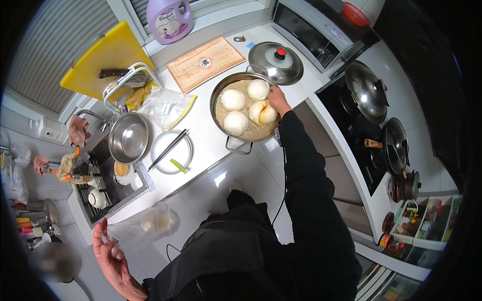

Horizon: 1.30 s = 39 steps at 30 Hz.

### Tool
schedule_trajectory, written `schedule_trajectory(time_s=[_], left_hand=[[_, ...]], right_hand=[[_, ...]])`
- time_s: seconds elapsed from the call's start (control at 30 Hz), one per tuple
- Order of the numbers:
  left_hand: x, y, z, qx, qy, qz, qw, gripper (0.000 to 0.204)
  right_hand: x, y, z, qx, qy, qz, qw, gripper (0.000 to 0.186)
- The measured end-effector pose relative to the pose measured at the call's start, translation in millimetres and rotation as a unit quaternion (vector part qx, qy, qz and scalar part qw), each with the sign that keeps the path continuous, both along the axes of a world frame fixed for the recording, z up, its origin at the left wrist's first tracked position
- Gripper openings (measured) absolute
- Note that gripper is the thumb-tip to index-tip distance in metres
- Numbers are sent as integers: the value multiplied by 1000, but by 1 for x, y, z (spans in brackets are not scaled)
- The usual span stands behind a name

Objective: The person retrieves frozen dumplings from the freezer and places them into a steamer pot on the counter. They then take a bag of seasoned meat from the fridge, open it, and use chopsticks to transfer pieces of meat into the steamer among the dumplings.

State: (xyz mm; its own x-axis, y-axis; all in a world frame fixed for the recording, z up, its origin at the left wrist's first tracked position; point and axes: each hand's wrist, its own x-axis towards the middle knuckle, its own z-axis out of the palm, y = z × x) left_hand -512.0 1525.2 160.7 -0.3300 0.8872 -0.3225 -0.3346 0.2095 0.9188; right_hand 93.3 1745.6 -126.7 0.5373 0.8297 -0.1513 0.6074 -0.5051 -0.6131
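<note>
A wide steel electric pan (227, 83) stands on the white counter with a pale liquid in it. Several white steamed buns (234, 100) sit in the liquid. One, the brown-streaked bun (262, 113), is at the pan's right side. My right hand (279, 99) reaches over the right rim, fingers curled against the edge of that bun; the fingertips are partly hidden. Low on the left, my left hand (111, 258) has its fingers bent around the top of a clear plastic bag (145, 226), which hangs over the floor with pale round pieces inside.
A glass lid (276, 62) and wooden board (205, 64) lie behind the pan. Left of it are a plate (170, 150) with chopsticks, a steel bowl (129, 138) and the sink (123, 193). Covered pans (365, 93) stand on the right-hand stove. A cord (284, 185) hangs beside my right arm.
</note>
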Motion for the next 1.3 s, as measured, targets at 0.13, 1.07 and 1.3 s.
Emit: schedule_trajectory(time_s=[0.13, 1.07, 1.3], left_hand=[[20, 0, 4, -5, 11, 19, 1000, 51], [60, -23, 24, -39, 11, -104, 994, 51], [-33, -49, -6, -21, -49, -209, 976, 48]], right_hand=[[6, 12, -15, 29, 62, 2, 998, 36], [-331, -207, 73, 146, 257, 405, 865, 76], [-364, -306, 3, -113, 310, 254, 909, 48]])
